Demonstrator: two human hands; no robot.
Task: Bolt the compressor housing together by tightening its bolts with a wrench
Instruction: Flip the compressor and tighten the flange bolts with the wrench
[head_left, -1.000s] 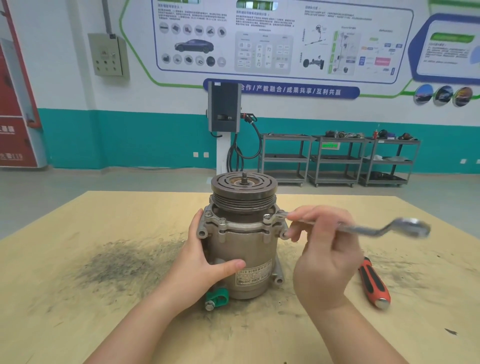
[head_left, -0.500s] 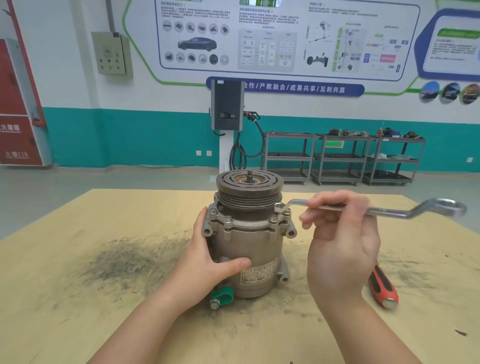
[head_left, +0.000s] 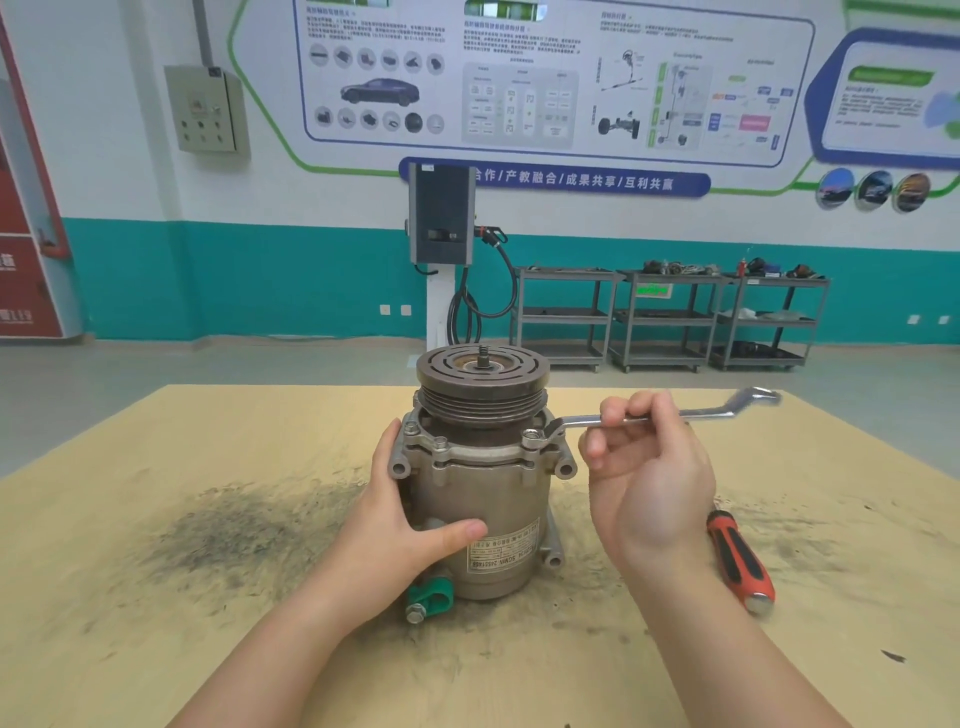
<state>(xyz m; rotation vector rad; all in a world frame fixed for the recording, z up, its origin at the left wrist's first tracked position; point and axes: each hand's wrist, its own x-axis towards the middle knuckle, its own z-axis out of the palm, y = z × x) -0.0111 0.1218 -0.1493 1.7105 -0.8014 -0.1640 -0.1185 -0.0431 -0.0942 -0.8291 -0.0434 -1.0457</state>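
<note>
The compressor (head_left: 480, 478) stands upright at the middle of the tabletop (head_left: 156, 597), pulley end up. The left hand (head_left: 400, 525) grips its body from 9 o'clock, thumb across the front, fingers curled round the side. The right hand (head_left: 649, 478), at 3 o'clock of the housing, has its fingers (head_left: 618, 415) curled around the shank of the wrench (head_left: 670, 413), whose near ring end sits on a flange bolt (head_left: 532, 435). A red-handled screwdriver (head_left: 740, 558) lies on the tabletop at 4 o'clock.
</note>
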